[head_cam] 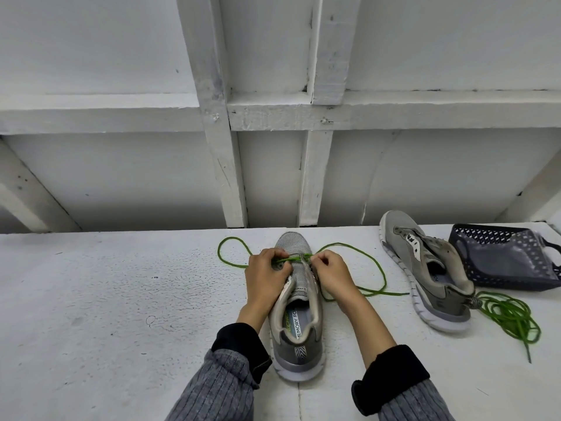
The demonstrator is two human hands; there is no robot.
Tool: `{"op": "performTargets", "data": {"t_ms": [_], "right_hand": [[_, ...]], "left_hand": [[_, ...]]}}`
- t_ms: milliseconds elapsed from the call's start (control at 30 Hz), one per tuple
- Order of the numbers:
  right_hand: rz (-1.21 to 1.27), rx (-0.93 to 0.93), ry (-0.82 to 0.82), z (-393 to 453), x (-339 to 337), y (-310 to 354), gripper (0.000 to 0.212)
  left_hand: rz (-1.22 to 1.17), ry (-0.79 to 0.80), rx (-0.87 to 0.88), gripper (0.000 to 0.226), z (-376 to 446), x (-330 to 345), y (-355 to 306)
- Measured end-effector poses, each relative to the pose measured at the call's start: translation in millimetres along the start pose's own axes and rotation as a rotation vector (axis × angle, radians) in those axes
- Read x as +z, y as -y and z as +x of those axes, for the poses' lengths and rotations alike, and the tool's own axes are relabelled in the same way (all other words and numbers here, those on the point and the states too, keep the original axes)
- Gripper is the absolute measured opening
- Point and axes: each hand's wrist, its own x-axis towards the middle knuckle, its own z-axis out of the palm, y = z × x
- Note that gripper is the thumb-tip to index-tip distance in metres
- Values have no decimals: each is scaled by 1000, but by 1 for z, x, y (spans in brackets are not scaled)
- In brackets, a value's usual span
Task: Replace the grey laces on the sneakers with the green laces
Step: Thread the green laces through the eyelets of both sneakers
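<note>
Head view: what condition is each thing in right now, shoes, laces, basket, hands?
Near sneaker: upright, green lace across its lowest eyelets only.
Far sneaker: tipped on its side, unlaced.
Spare green lace: loose heap on the table.
Basket: tilted.
Left hand: pinching the lace.
Right hand: pinching the lace.

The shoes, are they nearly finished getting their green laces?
Not nearly. No grey laces show on either shoe. Both hands, left hand and right hand, pinch a green lace across the lowest holes of the middle shoe; its other holes are still empty. The second shoe is unlaced, its green lace piled beside it.
</note>
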Motion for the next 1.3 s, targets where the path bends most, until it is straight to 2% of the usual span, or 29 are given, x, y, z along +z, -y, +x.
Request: {"op": "performTargets", "data": {"t_ms": [100,267,367,433,533,700,833,933,1033,1167,1300], "right_hand": [[403,40,-27,-7,-6,16,21],[995,-155,-8,-28,-47,66,21],[1094,-223,-75,-34,-65,84,23],[995,-211,-142,-34,-69,82,22],[605,-56,-189,-24,-65,58,17],[8,170,-124,-9,-41,-3,18],[-285,194,11,-7,-24,-29,20],[-377,27,-81,-4,-22,-19,18],[-287,-156,-145,-2,-19,0,14],[-281,-164,-45,3,-9,4,17],[-278,-141,-52,5,0,-7,10]], "left_hand": [[9,-16,2,14,-1,-2,-3],[4,-13,-13,17,-1,-1,-1],[23,-23,-21,15,-1,0,-2],[40,-20,-40,14,-1,-1,-3],[46,-13,-64,13,-1,-1,-4],[24,-22,-78,13,-2,-2,-8],[26,-20,-74,13,-3,-2,-8],[-16,7,-91,14,0,-1,-5],[-158,23,-118,15,3,-3,-3],[-31,11,-210,48,-2,-10,-9],[-8,51,-332,81,-6,-15,-11]]}}
